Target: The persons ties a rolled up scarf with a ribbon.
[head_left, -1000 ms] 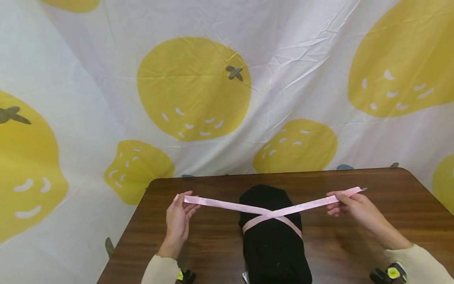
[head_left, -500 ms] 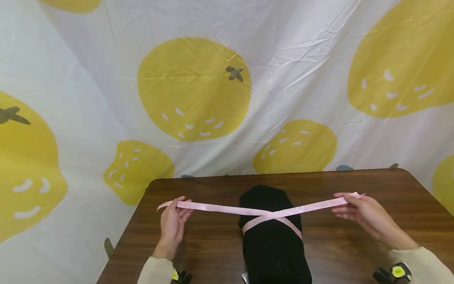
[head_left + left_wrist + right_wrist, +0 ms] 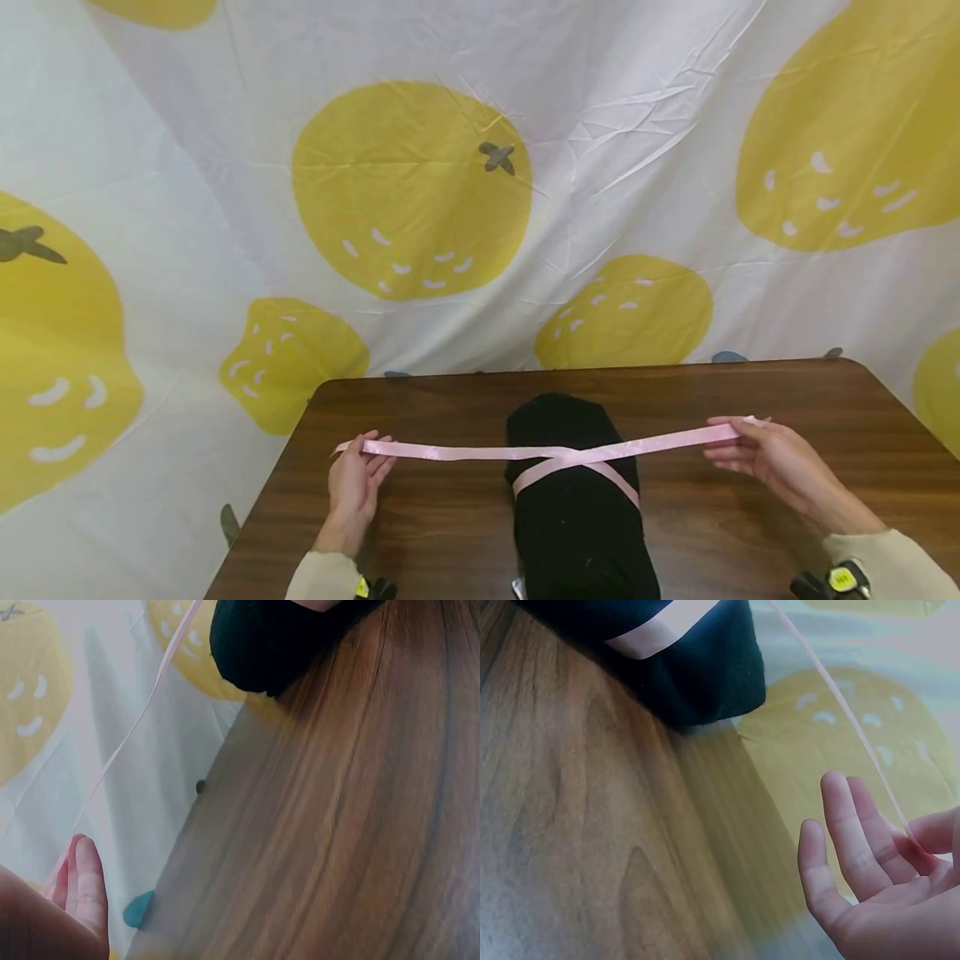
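Note:
A pink satin ribbon [image 3: 465,453] wraps a black cloth bundle [image 3: 581,533], and its two ends cross on top. My left hand [image 3: 354,487] pinches one end out to the left, with a short tail past the thumb. Out to the right, my right hand [image 3: 783,462] pinches the other end between thumb and index finger. Both lengths stretch nearly straight above the table. In the right wrist view, the other fingers [image 3: 847,832] of that hand extend loosely, and the ribbon band [image 3: 664,630] lies across the bundle. The bundle's underside is hidden.
The bundle rests on a brown wood-grain table [image 3: 442,517]. Behind the table's far edge hangs a white curtain [image 3: 600,167] printed with yellow lemons. A small white tag [image 3: 518,588] shows at the bundle's lower left. Each wrist wears a dark camera mount [image 3: 832,579].
My left hand has moved left and lower, sliding outward so a ribbon tail shows past it. My right hand has shifted slightly right and down. The left length now lies more level; the bundle stays put.

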Demonstrator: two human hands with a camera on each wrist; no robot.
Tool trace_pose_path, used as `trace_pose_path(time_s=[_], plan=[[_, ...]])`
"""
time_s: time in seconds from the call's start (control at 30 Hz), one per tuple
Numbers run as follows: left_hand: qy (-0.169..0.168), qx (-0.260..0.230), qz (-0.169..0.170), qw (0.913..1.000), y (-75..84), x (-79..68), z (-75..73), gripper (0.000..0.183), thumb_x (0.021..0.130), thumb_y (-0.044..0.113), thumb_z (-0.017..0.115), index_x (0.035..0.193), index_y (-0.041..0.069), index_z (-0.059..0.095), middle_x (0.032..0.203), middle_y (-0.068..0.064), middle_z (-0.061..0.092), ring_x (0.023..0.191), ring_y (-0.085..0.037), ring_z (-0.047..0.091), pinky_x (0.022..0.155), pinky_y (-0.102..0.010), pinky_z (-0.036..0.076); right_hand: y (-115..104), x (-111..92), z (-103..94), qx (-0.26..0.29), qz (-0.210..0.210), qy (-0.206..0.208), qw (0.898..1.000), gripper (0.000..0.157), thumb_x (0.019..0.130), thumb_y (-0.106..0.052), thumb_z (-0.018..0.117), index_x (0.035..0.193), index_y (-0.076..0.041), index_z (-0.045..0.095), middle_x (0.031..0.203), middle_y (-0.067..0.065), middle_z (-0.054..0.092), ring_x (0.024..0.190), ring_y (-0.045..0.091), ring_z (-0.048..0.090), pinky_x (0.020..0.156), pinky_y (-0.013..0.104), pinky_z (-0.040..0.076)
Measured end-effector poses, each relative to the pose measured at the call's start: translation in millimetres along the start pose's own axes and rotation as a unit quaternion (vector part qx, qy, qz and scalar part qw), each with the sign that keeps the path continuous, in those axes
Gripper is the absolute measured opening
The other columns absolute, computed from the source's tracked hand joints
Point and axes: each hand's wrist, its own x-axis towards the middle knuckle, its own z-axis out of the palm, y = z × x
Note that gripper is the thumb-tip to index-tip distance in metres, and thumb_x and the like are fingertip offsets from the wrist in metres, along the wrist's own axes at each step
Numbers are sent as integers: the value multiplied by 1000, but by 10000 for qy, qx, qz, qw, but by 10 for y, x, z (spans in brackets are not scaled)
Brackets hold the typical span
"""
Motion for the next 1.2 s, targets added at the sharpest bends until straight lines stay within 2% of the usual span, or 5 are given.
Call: trace_pose_path(time_s=[0.23,0.4,0.67,1.0,1.2], plan=[[38,207,-254,9995,-31,18,-115,39,108,17,29,129,-11,45,92,-5,71,83,-13,71,79,-29,57,102,16,-69,-141,204,-237,9994,39,109,-23,33,108,-22,72,104,1,74,96,21,72,84,36,57],[-5,390,-527,9978,-80,33,-195,45,107,18,27,138,-13,37,95,-4,71,83,-12,70,79,-29,57,166,22,-83,-367,549,-69,9978,34,109,-25,36,111,-19,69,106,4,73,98,19,71,86,36,57],[-191,645,-675,9955,-131,56,-272,46,108,21,27,135,-15,39,93,-3,70,81,-12,69,79,-28,57,188,28,-72,-586,748,81,9954,33,108,-28,38,115,-12,66,107,7,72,98,20,70,86,37,56],[-408,1208,-956,9872,-141,114,-301,48,107,24,34,132,-17,42,98,-10,70,80,-14,70,82,-35,58,217,43,-133,-604,779,-248,9948,35,109,-28,36,109,-9,65,104,8,73,97,19,70,86,35,56],[-588,1485,-1109,9809,-135,147,-323,42,106,20,40,127,-15,46,93,-7,70,80,-12,69,83,-35,58,269,43,-198,-393,753,-447,9954,35,109,-26,35,110,-5,64,104,9,73,97,18,70,87,33,56]])
